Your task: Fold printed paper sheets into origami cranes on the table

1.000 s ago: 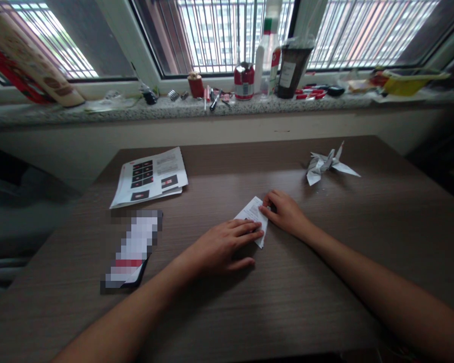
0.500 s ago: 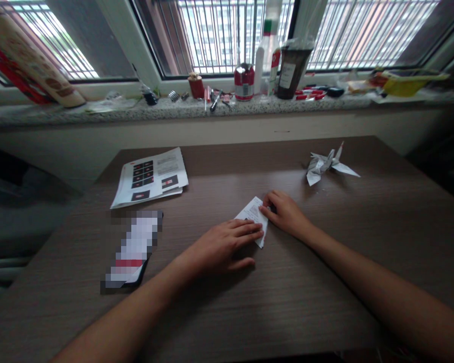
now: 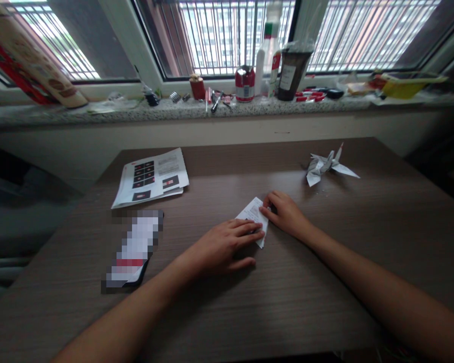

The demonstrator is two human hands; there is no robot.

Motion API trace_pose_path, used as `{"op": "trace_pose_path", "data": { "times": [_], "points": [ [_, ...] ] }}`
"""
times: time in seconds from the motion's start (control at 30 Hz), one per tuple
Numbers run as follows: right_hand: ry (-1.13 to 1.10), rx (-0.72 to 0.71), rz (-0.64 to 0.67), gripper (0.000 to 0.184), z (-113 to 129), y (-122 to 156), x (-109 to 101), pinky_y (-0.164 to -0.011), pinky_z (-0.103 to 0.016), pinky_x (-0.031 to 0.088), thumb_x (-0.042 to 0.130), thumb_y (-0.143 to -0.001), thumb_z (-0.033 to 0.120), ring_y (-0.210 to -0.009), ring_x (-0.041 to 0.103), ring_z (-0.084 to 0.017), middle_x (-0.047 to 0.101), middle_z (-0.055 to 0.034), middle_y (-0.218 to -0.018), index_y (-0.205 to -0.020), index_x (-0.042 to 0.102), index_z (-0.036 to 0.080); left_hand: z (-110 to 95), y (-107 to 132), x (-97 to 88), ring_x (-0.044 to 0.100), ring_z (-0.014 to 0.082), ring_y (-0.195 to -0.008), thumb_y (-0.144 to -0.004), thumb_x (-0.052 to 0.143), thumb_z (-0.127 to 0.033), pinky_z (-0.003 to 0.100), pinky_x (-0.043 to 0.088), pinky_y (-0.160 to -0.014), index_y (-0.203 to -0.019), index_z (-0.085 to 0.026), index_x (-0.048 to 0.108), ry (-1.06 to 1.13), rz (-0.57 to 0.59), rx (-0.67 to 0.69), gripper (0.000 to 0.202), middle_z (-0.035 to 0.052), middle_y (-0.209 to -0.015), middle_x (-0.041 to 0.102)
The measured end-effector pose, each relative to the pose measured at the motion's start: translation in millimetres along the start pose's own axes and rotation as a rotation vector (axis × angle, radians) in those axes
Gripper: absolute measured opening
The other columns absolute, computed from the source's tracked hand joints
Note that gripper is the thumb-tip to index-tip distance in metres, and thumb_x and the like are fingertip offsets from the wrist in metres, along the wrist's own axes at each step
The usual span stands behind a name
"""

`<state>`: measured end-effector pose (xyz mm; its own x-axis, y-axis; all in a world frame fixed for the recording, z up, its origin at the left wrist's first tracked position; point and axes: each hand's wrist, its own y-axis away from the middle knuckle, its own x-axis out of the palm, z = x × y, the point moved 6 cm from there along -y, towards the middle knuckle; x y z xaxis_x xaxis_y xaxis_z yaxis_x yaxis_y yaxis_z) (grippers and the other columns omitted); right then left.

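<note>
A small folded piece of printed paper (image 3: pixel 252 209) lies on the brown table, partly covered by my fingers. My left hand (image 3: pixel 230 244) rests flat across its lower left part, fingers stretched out and the thumb apart on the tabletop. At the paper's right edge, my right hand (image 3: pixel 283 212) has its thumb and curled forefinger pinched on the edge. The underside of the paper and its inner folds are hidden. Farther back on the right sits a folded paper crane (image 3: pixel 330 165).
Folded printed sheets (image 3: pixel 151 176) lie at the table's back left, with a blurred-out phone (image 3: pixel 134 249) nearer me. Along the stone windowsill (image 3: pixel 124 112) stand a red can (image 3: pixel 245 84), a dark cup (image 3: pixel 292 73), a white bottle (image 3: pixel 263 60) and a yellow container (image 3: pixel 406 88).
</note>
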<state>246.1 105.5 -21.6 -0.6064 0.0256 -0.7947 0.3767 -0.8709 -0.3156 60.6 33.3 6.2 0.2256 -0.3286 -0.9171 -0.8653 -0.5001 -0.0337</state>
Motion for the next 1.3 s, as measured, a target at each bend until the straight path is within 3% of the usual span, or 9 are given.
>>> {"op": "trace_pose_path", "data": {
  "times": [0.17, 0.4, 0.7, 0.97, 1.17, 1.3],
  "points": [
    [-0.009, -0.005, -0.001, 0.012, -2, 0, 1, -0.078, -0.035, 0.043, 0.066, -0.095, 0.024, -0.086, 0.057, -0.023, 0.060, -0.0043, -0.089, -0.087, 0.056, 0.023, 3, -2, 1.5, 0.046, 0.0325, -0.145, -0.097, 0.066, -0.051, 0.050, 0.036, -0.121, -0.153, -0.032, 0.050, 0.008, -0.027, 0.001, 0.062, 0.0064, -0.164, 0.042],
    [-0.011, -0.002, -0.003, 0.013, 0, -1, -1, -0.077, -0.035, 0.043, 0.066, -0.094, 0.023, -0.085, 0.056, -0.023, 0.060, -0.0040, -0.088, -0.087, 0.056, 0.023, 5, -4, 1.0, 0.039, 0.0292, -0.150, -0.097, 0.065, -0.054, 0.048, 0.032, -0.124, -0.159, -0.029, 0.039, 0.034, -0.039, 0.015, 0.072, 0.0072, -0.164, 0.042],
    [-0.024, -0.002, 0.020, 0.012, 2, -1, -2, -0.079, -0.036, 0.044, 0.066, -0.095, 0.023, -0.086, 0.057, -0.023, 0.060, -0.0047, -0.090, -0.087, 0.057, 0.022, 5, -8, 2.0, 0.043, 0.0303, -0.147, -0.097, 0.063, -0.055, 0.046, 0.034, -0.123, -0.159, -0.025, 0.039, 0.023, -0.037, 0.013, 0.073, 0.0091, -0.161, 0.046],
    [-0.024, -0.016, -0.010, 0.011, 1, 1, -1, -0.080, -0.035, 0.044, 0.066, -0.095, 0.023, -0.089, 0.057, -0.024, 0.060, -0.0048, -0.092, -0.088, 0.058, 0.022, 9, -9, 3.1, 0.039, 0.0343, -0.150, -0.094, 0.064, -0.062, 0.051, 0.034, -0.122, -0.155, -0.027, 0.046, -0.021, -0.052, -0.042, 0.073, 0.0105, -0.166, 0.036],
    [-0.027, -0.018, -0.020, 0.014, 5, 3, -6, -0.079, -0.036, 0.047, 0.061, -0.100, 0.026, -0.086, 0.059, -0.023, 0.060, -0.0052, -0.090, -0.087, 0.060, 0.021, 8, -12, 1.0, 0.040, 0.0323, -0.149, -0.095, 0.062, -0.064, 0.048, 0.037, -0.122, -0.151, -0.028, 0.053, -0.053, -0.063, -0.069, 0.067, 0.0091, -0.165, 0.040],
    [-0.036, -0.057, 0.007, 0.012, 12, 12, -17, -0.087, -0.038, 0.053, 0.057, -0.103, 0.028, -0.095, 0.063, -0.024, 0.064, -0.0086, -0.101, -0.101, 0.066, 0.021, 7, -13, 1.6, 0.042, 0.0326, -0.148, -0.097, 0.061, -0.062, 0.048, 0.037, -0.122, -0.150, -0.027, 0.053, -0.074, -0.058, -0.074, 0.064, 0.0096, -0.164, 0.040]
  ]
}}
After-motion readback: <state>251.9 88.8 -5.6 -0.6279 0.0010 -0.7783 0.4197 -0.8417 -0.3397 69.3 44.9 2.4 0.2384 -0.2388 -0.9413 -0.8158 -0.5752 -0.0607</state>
